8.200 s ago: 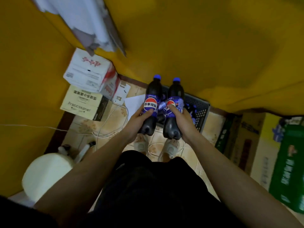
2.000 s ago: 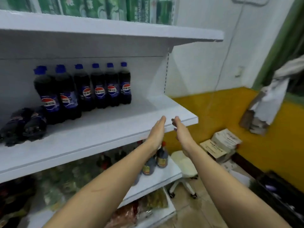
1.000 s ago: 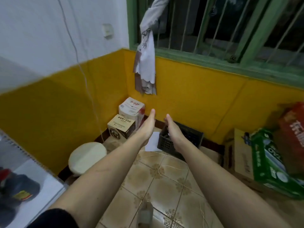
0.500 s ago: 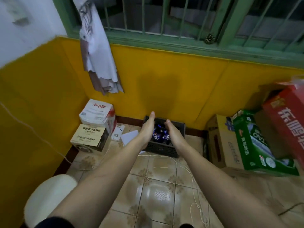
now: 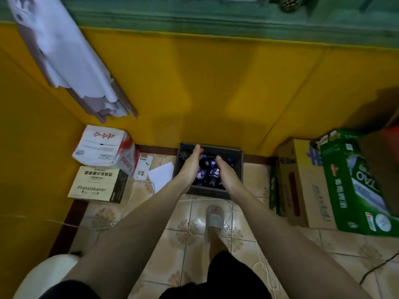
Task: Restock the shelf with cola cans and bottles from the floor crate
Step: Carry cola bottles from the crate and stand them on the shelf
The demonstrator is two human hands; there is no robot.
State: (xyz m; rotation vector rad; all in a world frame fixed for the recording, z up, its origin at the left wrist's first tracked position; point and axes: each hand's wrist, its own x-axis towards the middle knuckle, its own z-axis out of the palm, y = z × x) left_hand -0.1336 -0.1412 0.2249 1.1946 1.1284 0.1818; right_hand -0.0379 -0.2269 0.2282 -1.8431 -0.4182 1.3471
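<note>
Head view — both hands (image 5: 207, 167) flat-fingered, empty — over the crate (image 5: 237, 156).

Back at the crate, hands empty
Since the shelf, the person has turned; left hand (image 5: 191, 165) and right hand (image 5: 225, 172), fingers straight, now reach over the cola bottles (image 5: 208, 172) in the floor crate (image 5: 237, 157).

Both bare arms reach forward and down, nearly straight, converging toward each other. The left hand (image 5: 191, 167) is held edge-on, palm facing inward, fingers straight and together. The right hand (image 5: 224, 172) mirrors it, palm turned toward the left, fingers extended. A gap separates the two palms; neither grip holds anything.
</note>
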